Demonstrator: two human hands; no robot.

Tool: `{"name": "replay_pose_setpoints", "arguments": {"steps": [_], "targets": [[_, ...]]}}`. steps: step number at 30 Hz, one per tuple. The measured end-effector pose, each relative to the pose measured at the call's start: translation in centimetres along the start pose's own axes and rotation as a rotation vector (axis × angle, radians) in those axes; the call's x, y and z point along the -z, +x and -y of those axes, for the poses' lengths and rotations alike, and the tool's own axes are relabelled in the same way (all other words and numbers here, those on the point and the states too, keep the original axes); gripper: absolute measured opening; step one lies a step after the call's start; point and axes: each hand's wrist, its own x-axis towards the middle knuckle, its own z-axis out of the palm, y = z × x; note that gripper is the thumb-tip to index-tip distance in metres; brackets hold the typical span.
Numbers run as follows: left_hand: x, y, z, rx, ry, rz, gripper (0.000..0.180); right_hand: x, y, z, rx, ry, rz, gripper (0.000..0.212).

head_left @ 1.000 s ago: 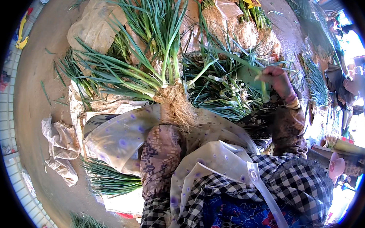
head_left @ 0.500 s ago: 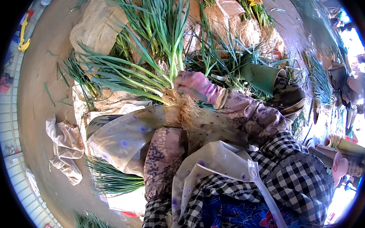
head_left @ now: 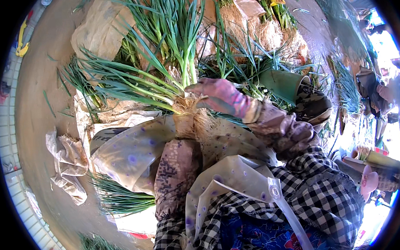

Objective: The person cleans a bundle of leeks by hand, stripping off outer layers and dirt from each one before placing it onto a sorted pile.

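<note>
A bunch of green onions (head_left: pixel 161 93) with long leaves and pale stalks fans out above my lap. Its tangled tan roots (head_left: pixel 202 122) hang toward me. My left hand (head_left: pixel 183 124), in a tan glove, is closed around the root end, and the roots hide most of its fingers. From the right comes my right hand (head_left: pixel 223 96) in a stained pink glove. Its bent fingers press on the stalk bases, just above the roots; the exact stalk between the fingertips is hidden. A clear plastic apron (head_left: pixel 130 156) with purple spots covers my legs.
More green onions (head_left: pixel 161 20) lie in heaps ahead, some with thick roots (head_left: pixel 267 34). To their right is a green boot (head_left: pixel 280 84). Crumpled cloth (head_left: pixel 69 160) lies on the floor at left, and another bundle of green onions (head_left: pixel 123 194) rests beside my left leg.
My right hand has shifted slightly right and lower, its fingers now reaching out to the stalk bases rather than bunched against them. The left hand keeps its hold. The whole view has shifted slightly.
</note>
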Motion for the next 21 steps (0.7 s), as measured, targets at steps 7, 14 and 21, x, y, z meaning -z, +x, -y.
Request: {"name": "replay_pose_setpoints", "arguments": {"steps": [7,14,21], "targets": [[-1.2,0.5,-0.5,-0.08,0.155,-0.092,0.031,-5.1,-2.3,-0.1,-0.527,0.984,0.184,0.015],[-3.8,-1.3,-2.8,0.027,-0.16,-0.046,0.03,1.2,-5.7,-1.7,-0.336,1.077,0.405,0.016],[-1.5,3.0,-1.1,0.168,0.416,0.13,0.029,-4.0,-5.7,-10.6,-0.528,0.595,-0.118,0.015]]}}
